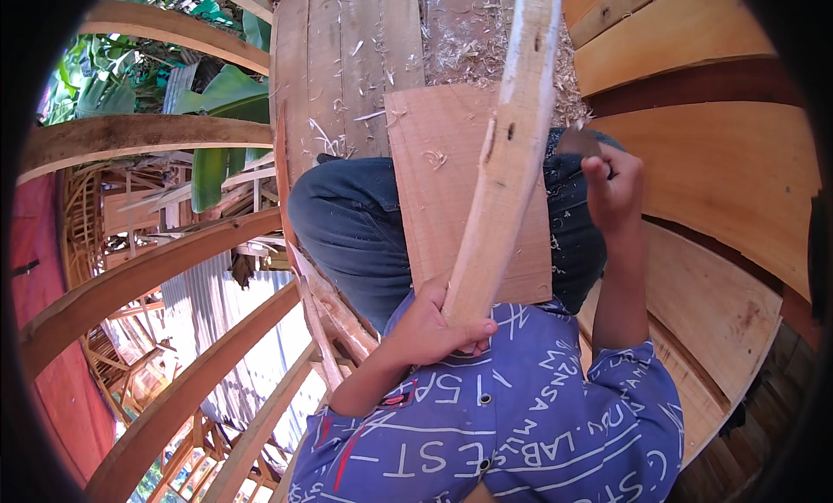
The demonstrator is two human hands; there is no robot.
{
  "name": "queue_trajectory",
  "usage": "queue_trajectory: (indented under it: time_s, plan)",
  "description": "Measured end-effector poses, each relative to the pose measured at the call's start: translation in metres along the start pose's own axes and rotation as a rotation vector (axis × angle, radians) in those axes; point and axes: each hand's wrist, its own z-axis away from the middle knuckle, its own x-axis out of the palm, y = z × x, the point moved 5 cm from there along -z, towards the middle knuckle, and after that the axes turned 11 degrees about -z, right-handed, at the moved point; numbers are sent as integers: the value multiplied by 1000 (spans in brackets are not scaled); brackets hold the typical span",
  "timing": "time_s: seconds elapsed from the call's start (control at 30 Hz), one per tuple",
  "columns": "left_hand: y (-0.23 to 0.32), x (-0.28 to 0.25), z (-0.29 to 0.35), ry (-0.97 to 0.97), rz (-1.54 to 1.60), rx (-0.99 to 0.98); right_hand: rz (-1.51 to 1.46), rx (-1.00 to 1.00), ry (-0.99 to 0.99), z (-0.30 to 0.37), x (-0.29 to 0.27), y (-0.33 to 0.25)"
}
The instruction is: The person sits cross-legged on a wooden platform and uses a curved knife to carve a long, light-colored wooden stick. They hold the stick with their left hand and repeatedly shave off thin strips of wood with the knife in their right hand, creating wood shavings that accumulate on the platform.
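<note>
Keep left hand [434, 325] wrapped firmly round the wooden strip [508, 156], steadied over the board [442, 191]; right hand [612, 186] clenched, contents hidden.

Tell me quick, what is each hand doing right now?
Left hand: closed around the lower end of a long pale wooden stick.
Right hand: closed in a fist; what it holds cannot be told.

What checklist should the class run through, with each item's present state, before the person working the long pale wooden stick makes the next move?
1. Left hand has its grip closed round the long pale wooden stick: ok.
2. Stick lies across the flat reddish wooden board on the lap: ok.
3. Right hand closed on a tool: cannot tell which tool.
4. Left fingers clear of the working end: ok.
5. Wood shavings littering the plank floor: not ok.
</note>
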Motion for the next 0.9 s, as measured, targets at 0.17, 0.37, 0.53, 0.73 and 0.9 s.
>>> queue_trajectory:
  time_s: [0.17,0.37,0.53,0.73,0.9]
  plan:
    - [25,-16,-4,92,-8,135,80,-143,-269,38,37,-40]
    - [32,-15,5,167,-151,166,181,-255,-212,31,40,-46]
    - [29,-8,5,255,-176,140,251,-230,-126,17,39,-34]
    - [20,-6,2,184,-143,108,291,-242,-40,4,34,-33]
    - [2,11,2,28,-319,83,100,165,242,-30,-20,21]
